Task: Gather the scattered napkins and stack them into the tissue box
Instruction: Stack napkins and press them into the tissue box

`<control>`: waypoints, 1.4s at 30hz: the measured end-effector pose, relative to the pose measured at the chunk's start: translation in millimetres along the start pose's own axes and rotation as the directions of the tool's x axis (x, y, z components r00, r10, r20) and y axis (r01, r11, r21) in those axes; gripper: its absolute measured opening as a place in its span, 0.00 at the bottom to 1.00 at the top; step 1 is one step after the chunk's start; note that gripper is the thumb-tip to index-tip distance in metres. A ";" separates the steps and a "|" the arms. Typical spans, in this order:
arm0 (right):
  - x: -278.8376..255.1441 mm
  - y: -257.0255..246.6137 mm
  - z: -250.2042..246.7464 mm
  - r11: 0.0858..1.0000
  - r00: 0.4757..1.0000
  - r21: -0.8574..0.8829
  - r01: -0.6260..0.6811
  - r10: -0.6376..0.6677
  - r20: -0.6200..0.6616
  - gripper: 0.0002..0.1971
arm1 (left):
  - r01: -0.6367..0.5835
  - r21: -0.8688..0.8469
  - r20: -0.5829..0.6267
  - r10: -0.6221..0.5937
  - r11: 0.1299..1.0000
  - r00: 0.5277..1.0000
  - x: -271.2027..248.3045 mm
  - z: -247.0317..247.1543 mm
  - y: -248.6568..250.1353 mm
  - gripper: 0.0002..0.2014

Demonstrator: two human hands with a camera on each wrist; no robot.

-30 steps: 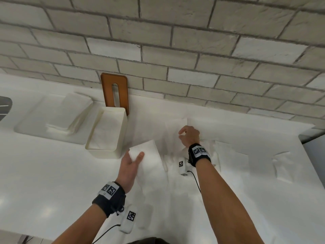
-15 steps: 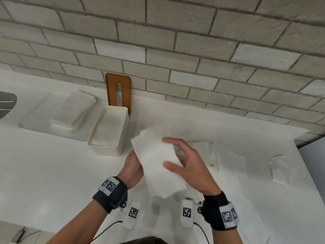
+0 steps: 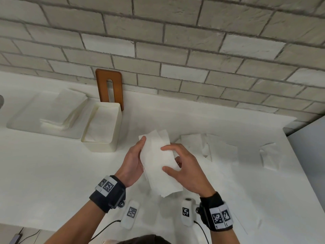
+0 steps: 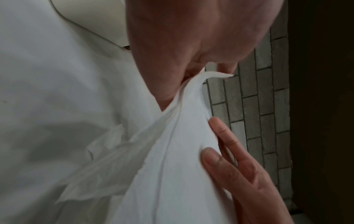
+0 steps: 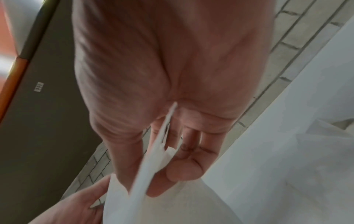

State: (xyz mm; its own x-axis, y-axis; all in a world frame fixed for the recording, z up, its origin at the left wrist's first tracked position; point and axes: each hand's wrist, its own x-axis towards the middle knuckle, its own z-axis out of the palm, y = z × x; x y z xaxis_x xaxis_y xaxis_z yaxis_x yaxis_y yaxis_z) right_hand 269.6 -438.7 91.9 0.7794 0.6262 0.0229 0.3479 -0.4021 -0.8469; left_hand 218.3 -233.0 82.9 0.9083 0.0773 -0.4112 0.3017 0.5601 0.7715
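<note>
Holding a napkin above the white surface, the left hand grips its left edge while the right hand pinches its right side, thumb on top (fingers underneath). The open tissue box, napkins inside, sits to the left, near the wall. More napkins lie scattered to the right.

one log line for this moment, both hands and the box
left hand: holds napkins | right hand: holds same napkins | tissue box: open, part filled | loose napkins: on counter
</note>
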 end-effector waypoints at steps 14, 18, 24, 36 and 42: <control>43.4 -14.1 -3.5 0.881 0.963 -0.412 0.231 -0.267 -0.030 0.16 | -0.061 0.180 0.042 0.054 0.982 0.998 0.2 4.6 -13.0 0.22; 46.6 -7.2 2.2 0.886 0.956 -0.381 0.266 -0.293 -0.014 0.12 | -0.065 0.128 0.061 0.057 0.990 0.996 1.8 0.3 -13.0 0.24; 47.3 -4.3 8.6 0.902 0.907 -0.261 0.342 -0.390 -0.160 0.02 | 0.026 0.042 0.067 -0.028 0.999 0.997 3.9 -2.3 -12.2 0.20; 59.6 -17.6 -5.7 0.883 0.963 -0.420 0.210 -0.262 -0.069 0.03 | 0.007 0.052 -0.020 -0.005 0.999 1.000 17.6 -4.3 -5.1 0.22; 82.9 -34.3 -1.8 0.835 0.970 -0.496 0.238 -0.229 0.081 0.05 | -0.085 0.170 -0.002 0.086 0.982 0.996 14.0 -9.4 7.0 0.25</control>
State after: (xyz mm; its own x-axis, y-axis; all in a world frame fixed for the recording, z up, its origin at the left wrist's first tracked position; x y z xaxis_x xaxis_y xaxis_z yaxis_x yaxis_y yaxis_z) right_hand 323.3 -374.2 123.8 0.6342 0.7536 0.1731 0.7348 -0.5178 -0.4381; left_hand 230.5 -220.3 78.0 0.9305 0.1266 -0.3438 0.2685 0.4031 0.8749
